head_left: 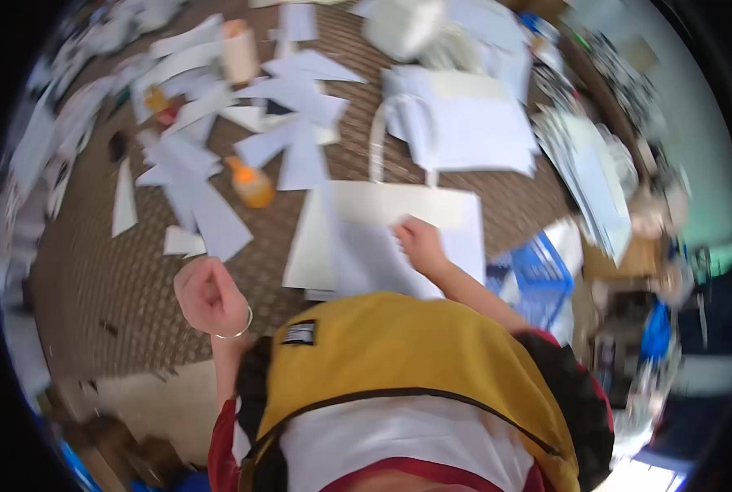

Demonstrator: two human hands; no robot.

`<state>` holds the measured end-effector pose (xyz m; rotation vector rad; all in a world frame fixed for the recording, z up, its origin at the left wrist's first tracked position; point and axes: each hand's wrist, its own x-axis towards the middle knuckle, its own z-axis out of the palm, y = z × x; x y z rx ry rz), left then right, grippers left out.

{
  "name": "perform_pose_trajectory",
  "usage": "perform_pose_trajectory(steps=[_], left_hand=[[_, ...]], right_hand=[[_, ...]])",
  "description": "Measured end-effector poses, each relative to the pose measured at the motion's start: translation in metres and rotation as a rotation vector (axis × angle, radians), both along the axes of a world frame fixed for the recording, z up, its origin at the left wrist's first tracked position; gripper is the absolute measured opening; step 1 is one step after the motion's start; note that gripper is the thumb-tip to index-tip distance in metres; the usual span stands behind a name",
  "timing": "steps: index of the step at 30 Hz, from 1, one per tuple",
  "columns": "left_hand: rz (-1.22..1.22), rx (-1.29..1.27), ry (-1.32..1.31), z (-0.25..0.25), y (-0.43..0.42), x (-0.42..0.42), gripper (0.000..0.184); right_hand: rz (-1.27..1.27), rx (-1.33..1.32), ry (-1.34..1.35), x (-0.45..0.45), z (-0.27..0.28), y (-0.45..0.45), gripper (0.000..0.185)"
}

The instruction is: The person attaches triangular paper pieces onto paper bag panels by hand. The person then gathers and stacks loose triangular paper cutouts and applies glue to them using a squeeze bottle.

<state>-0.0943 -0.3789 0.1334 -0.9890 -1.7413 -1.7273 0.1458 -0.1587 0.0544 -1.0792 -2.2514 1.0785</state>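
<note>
A white paper bag (382, 238) with a looped white handle lies flat in front of me on the brown woven-patterned surface. My right hand (421, 244) is over the bag's upper part, its fingers curled in; blur hides whether anything is in them. Off to the left of the bag, my left hand (210, 295) is raised in a loose fist, a thin bangle at the wrist, with nothing visible in it. Beyond that hand lie cut white paper strips (202, 193) and an orange-topped glue bottle (252, 184).
Behind the bag is a stack of white paper bags (468, 123). More layered paper pieces (583, 176) lie at the right, above a blue-and-white plastic packet (538, 279). A pale peach-coloured cylinder (239, 53) stands among paper scraps at the back left.
</note>
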Motion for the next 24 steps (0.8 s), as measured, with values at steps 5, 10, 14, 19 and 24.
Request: perform_pose_trajectory(steps=[5, 10, 14, 19, 24], left_hand=[[-0.542, -0.264, 0.360, 0.021, 0.076, 0.076, 0.018], [-0.838, -0.293, 0.533, -0.002, 0.122, 0.125, 0.022], [-1.031, -0.254, 0.738, -0.020, 0.157, 0.172, 0.017], [-1.254, -0.299, 0.856, -0.050, 0.183, 0.221, 0.016], [-1.411, -0.499, 0.672, -0.069, 0.197, 0.236, 0.028]], right_hand=[[-0.129, -0.228, 0.132, 0.025, 0.030, 0.003, 0.027], [-0.393, -0.460, 0.572, 0.089, 0.015, 0.014, 0.028], [-0.492, -0.747, 0.613, 0.142, 0.037, 0.020, 0.022], [-0.539, -0.601, 0.496, 0.172, 0.025, 0.027, 0.017], [-0.531, -0.366, 0.236, 0.200, 0.003, 0.034, 0.015]])
